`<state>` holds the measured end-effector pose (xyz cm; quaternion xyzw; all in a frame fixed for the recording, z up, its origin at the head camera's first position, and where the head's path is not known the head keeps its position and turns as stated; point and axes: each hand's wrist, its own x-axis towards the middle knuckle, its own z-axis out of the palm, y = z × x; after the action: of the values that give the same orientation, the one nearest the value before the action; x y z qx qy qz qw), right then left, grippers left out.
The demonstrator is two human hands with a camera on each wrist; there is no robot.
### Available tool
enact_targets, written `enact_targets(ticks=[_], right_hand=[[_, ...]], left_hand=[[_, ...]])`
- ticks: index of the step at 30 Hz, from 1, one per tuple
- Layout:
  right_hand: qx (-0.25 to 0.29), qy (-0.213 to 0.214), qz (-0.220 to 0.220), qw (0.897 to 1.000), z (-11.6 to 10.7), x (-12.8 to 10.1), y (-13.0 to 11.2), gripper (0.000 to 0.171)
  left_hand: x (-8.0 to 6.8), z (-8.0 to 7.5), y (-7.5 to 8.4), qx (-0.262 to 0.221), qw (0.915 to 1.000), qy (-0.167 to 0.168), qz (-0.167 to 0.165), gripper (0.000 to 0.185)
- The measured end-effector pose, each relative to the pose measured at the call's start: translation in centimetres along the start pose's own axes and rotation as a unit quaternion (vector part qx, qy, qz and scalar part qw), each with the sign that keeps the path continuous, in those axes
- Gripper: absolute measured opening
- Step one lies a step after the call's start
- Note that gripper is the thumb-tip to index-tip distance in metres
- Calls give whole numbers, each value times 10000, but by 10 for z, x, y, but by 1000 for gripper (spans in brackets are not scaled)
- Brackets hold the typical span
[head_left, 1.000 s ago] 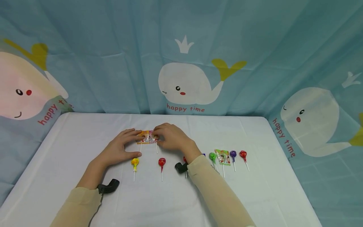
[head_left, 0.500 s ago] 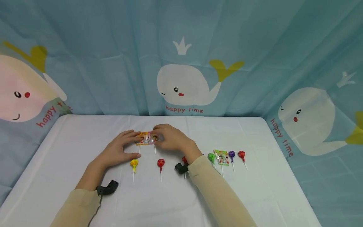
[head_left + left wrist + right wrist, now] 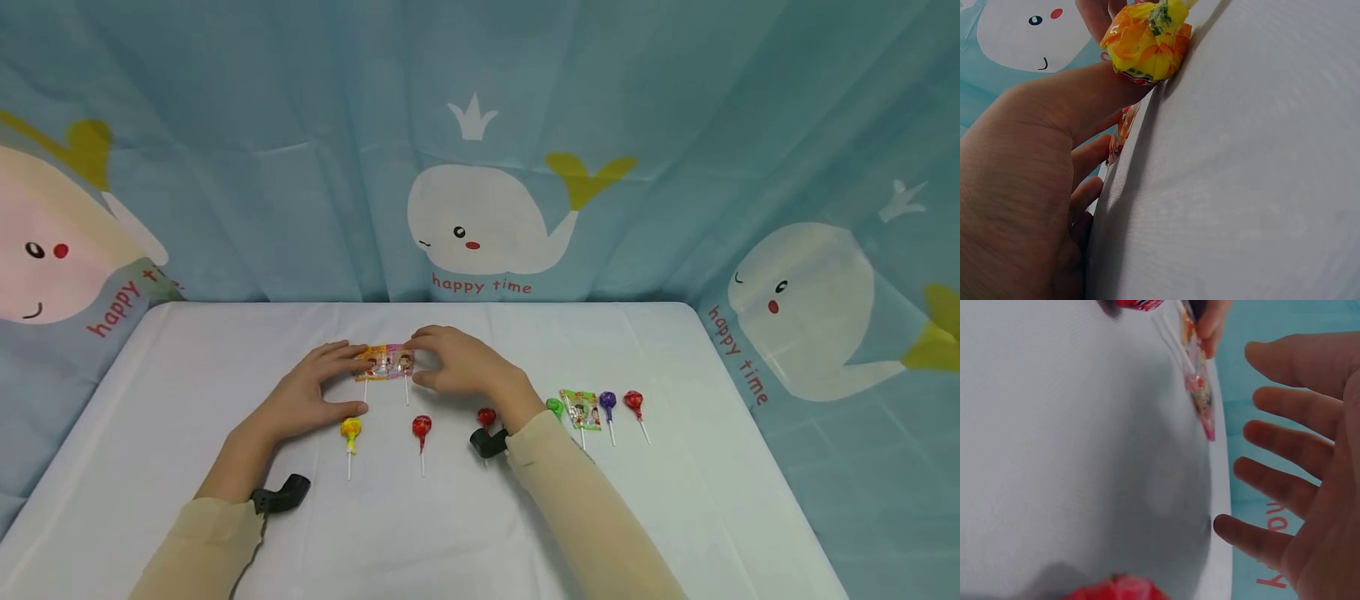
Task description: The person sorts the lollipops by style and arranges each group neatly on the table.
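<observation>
Both arms reach forward from the near edge, forearms in beige sleeves, each with a black wrist mount. The left hand (image 3: 303, 402) lies palm down, wrist bare past the cuff, its fingers (image 3: 339, 353) stretched forward and to the right, thumb (image 3: 1066, 100) extended along the near side. The right hand (image 3: 461, 367) lies opposite it, palm down and slightly arched, fingers (image 3: 1291, 406) spread and nearly straight in the right wrist view, with gaps between them. The two sets of fingertips point toward each other and stand close together without the hands touching. The forearms angle inward so the hands meet near the middle.
</observation>
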<state>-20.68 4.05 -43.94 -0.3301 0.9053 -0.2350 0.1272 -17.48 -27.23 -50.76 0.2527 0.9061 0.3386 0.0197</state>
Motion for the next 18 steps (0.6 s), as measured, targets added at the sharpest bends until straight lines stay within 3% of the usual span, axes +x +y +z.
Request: enact_targets(ticks=[18], right_hand=[[258,-187,256,9992,-3,-29,1,59]], left_hand=[[1,1,-2,65,9999,-98,-86,70]])
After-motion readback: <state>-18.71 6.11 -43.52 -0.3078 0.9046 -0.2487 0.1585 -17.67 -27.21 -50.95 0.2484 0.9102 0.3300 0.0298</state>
